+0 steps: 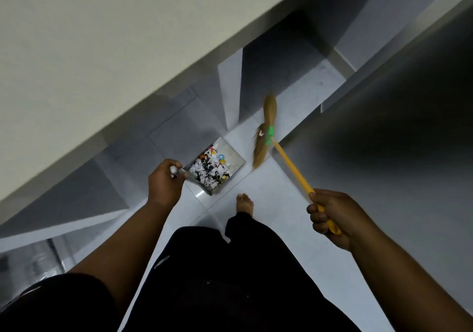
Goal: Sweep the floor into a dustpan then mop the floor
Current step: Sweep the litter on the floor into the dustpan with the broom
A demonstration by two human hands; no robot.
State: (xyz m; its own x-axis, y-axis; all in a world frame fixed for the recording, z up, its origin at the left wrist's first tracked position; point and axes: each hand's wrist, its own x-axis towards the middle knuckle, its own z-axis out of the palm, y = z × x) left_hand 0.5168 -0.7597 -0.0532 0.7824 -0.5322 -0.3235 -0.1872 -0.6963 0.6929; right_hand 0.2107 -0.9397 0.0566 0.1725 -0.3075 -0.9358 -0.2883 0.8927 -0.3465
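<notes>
A metal dustpan [234,159] hangs above the floor, filled with torn paper scraps [210,170] and a few small coloured balls. My left hand [165,182] grips its silver handle at the pan's near left corner. My right hand [332,216] grips the end of a yellow broom handle [291,168]. The broom's straw head [265,132], tied with a green band, points away from me and is blurred, to the right of the dustpan.
A pale tiled floor [276,193] runs ahead between a white wall [102,50] on the left and a grey surface [396,127] on the right. A grey pillar [230,88] juts out behind the dustpan. My bare foot [245,203] stands just below the pan.
</notes>
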